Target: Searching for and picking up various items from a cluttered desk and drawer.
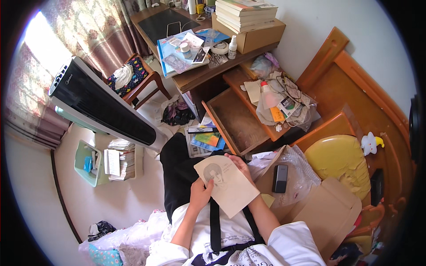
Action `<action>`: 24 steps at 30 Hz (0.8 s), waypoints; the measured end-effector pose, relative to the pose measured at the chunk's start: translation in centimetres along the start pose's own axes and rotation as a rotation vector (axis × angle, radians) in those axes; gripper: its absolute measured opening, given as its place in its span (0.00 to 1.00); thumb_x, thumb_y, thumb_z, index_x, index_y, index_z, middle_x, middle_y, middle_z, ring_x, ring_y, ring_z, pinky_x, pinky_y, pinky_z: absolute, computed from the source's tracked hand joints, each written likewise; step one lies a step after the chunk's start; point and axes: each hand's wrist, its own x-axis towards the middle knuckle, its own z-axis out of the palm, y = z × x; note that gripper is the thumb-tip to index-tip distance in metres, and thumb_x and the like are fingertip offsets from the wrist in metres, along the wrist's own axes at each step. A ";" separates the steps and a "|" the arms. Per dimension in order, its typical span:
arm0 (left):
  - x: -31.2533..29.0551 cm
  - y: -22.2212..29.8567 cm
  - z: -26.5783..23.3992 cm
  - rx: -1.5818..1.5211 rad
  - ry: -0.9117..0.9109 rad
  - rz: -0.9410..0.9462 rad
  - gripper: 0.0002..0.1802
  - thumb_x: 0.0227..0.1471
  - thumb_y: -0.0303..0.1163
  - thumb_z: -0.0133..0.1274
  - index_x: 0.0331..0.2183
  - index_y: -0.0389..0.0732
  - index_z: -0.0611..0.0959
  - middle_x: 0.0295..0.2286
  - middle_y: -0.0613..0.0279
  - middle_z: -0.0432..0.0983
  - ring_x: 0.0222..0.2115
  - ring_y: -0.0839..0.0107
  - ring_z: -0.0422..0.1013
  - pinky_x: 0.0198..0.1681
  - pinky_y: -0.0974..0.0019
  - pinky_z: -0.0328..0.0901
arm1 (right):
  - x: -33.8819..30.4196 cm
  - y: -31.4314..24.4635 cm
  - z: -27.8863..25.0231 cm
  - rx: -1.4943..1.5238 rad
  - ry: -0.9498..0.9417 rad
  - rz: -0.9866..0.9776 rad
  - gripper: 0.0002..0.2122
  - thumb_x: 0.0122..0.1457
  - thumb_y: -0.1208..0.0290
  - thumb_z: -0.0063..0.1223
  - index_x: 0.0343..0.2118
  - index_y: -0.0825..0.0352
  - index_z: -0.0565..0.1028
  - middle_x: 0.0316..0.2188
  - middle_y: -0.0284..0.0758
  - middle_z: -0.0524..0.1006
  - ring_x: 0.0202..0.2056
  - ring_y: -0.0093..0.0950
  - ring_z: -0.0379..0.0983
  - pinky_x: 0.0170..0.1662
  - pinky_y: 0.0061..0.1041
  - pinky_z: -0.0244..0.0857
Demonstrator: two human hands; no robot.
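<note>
A cream sheet of paper (235, 188) with a pencil drawing of a head and some handwriting is held over my lap, tilted. My left hand (202, 191) grips its left edge, thumb lying on the drawn part. At the top right edge my right hand (240, 166) is closed on the same sheet, its fingers partly behind it. Just beyond the sheet, a wooden drawer (237, 126) is pulled out of the desk. By my right forearm stands an open cardboard box (330, 208) with bubble wrap (301, 170) and a dark handheld device (279, 178).
Plastic bags and papers (282, 106) crowd the upper drawer. The desk carries a stack of books (244, 17), bottles and folders. A tower fan (104, 99) leans across the left, near a green bin (91, 173) and piled papers (122, 162). A yellow cushioned chair (339, 155) is at right.
</note>
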 end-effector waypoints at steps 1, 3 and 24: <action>0.0 0.2 0.0 0.002 -0.001 -0.002 0.13 0.51 0.31 0.50 0.34 0.30 0.79 0.31 0.50 0.77 0.28 0.58 0.74 0.32 0.64 0.66 | 0.0 -0.3 -0.5 0.002 0.002 0.002 0.10 0.59 0.74 0.46 0.43 0.67 0.72 0.51 0.40 0.69 0.50 0.32 0.68 0.52 0.31 0.65; -0.1 1.6 0.0 0.106 0.010 0.012 0.12 0.51 0.30 0.49 0.33 0.31 0.79 0.31 0.47 0.76 0.30 0.53 0.74 0.33 0.62 0.66 | -0.1 -1.7 -2.3 0.098 -0.002 0.216 0.14 0.62 0.68 0.43 0.50 0.65 0.68 0.49 0.41 0.71 0.47 0.30 0.70 0.49 0.29 0.66; 0.3 0.4 -0.2 0.029 -0.027 -0.059 0.13 0.53 0.33 0.48 0.34 0.32 0.78 0.28 0.46 0.76 0.29 0.52 0.74 0.33 0.59 0.66 | -5.3 -6.9 -0.3 -0.372 -0.085 0.222 0.18 0.60 0.69 0.47 0.54 0.64 0.64 0.40 0.30 0.72 0.43 0.20 0.69 0.46 0.18 0.62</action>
